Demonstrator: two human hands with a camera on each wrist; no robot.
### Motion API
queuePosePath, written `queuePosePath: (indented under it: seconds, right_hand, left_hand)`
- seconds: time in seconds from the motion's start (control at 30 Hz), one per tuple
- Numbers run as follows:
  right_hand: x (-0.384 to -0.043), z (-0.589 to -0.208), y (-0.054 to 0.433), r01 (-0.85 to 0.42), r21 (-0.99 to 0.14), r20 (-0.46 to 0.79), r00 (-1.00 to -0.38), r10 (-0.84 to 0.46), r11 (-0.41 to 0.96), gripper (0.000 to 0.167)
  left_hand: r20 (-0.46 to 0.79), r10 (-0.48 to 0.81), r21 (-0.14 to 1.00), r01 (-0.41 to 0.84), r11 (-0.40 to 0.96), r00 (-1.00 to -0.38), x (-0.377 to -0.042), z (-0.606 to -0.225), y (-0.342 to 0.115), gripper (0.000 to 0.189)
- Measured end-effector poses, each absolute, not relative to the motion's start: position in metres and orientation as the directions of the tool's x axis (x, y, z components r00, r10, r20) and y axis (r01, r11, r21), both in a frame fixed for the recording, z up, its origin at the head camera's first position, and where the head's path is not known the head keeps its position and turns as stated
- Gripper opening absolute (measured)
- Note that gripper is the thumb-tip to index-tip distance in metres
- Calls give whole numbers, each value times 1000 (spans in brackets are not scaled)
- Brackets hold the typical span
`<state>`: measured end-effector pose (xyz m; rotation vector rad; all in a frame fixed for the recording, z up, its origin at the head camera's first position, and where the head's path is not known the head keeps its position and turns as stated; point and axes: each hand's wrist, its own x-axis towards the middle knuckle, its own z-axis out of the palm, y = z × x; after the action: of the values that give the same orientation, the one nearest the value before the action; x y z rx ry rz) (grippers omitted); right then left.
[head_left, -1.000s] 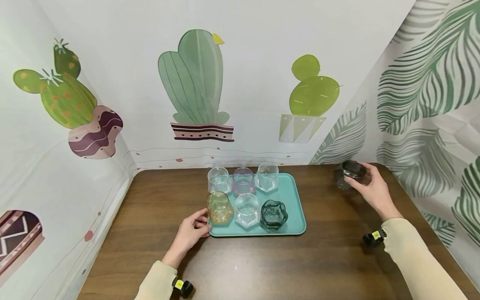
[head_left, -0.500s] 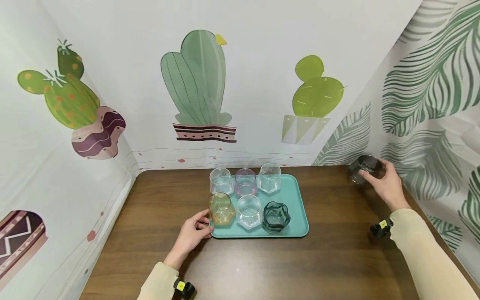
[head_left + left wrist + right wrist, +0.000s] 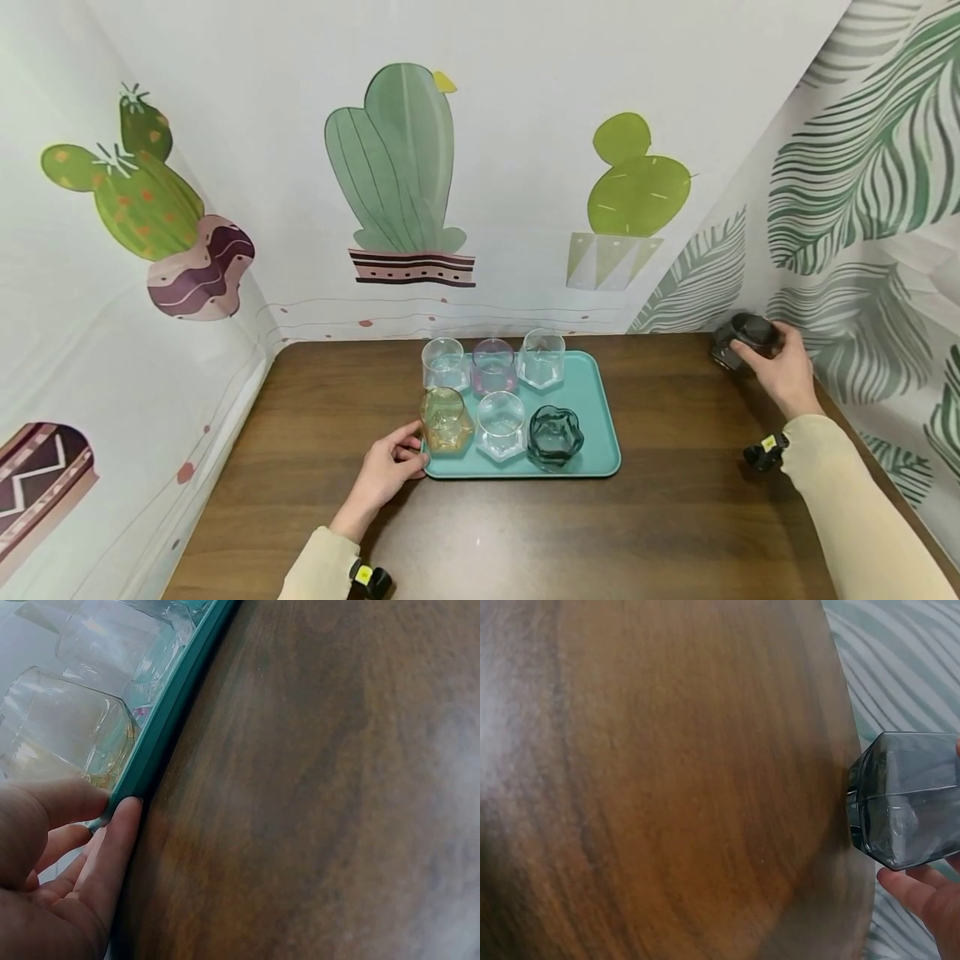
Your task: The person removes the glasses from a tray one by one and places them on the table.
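Observation:
My right hand (image 3: 787,373) grips a dark grey faceted glass (image 3: 742,340) at the back right corner of the table; in the right wrist view the glass (image 3: 907,799) has its base at the wooden surface. At the near left corner of a teal tray (image 3: 597,408), my left hand (image 3: 387,468) pinches the rim, as the left wrist view of the hand (image 3: 60,862) shows. On the tray stand an amber glass (image 3: 446,425), a clear glass (image 3: 501,429) and a dark green wavy glass (image 3: 555,437) in front. Behind them are a pink glass (image 3: 493,367) and two clear ones.
The brown wooden table (image 3: 570,542) meets a cactus-printed cloth wall (image 3: 517,167) at the back. A leaf-printed wall (image 3: 870,183) rises close by my right hand.
My right hand has carried the dark grey glass rightward towards the table's back right corner, and it has slowed there. My left hand stays on the tray corner.

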<state>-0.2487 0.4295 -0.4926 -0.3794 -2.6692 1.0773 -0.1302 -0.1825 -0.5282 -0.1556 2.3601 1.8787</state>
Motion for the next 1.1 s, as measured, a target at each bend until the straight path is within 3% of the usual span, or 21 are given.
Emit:
queuePosePath:
  seconds: [0.87, 1.1]
  right_hand:
    - [-246, -490, 433, 160, -740, 82, -942, 324, 653, 94]
    - [-235, -482, 427, 132, -741, 159, -918, 362, 659, 86]
  left_hand:
    - [-158, -1, 967, -155, 202, -987, -130, -529, -182, 57]
    - [-141, -5, 967, -138, 215, -990, -130, -530, -183, 56]
